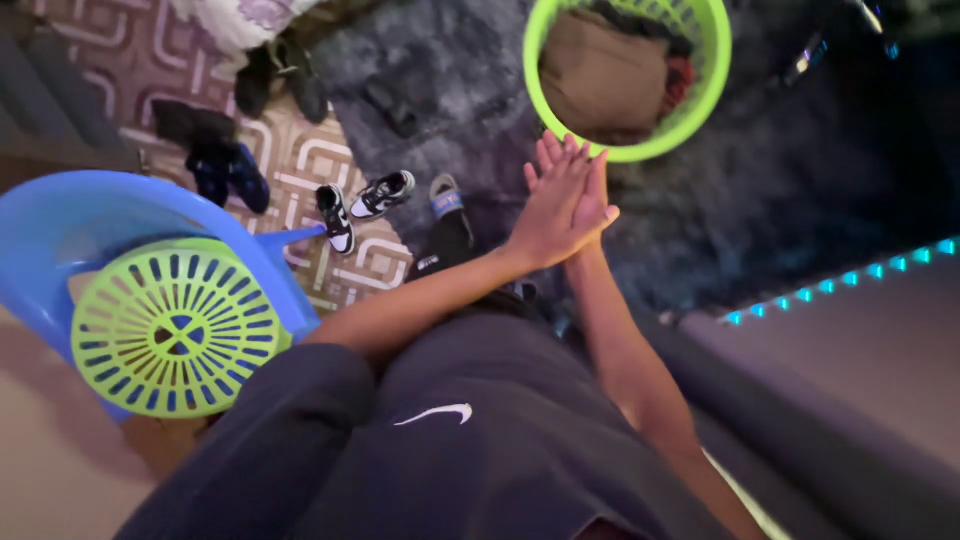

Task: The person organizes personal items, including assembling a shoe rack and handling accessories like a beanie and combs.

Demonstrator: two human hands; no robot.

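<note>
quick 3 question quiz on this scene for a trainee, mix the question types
1. True or false: the left hand and right hand are pressed palm to palm.
2. What lies in the green basket beyond the hands? A) shoes B) brown cloth C) bottles
3. The round green lid rests on a ____ chair.

Key: 1 true. 2 B, brown cloth. 3 blue.
</note>
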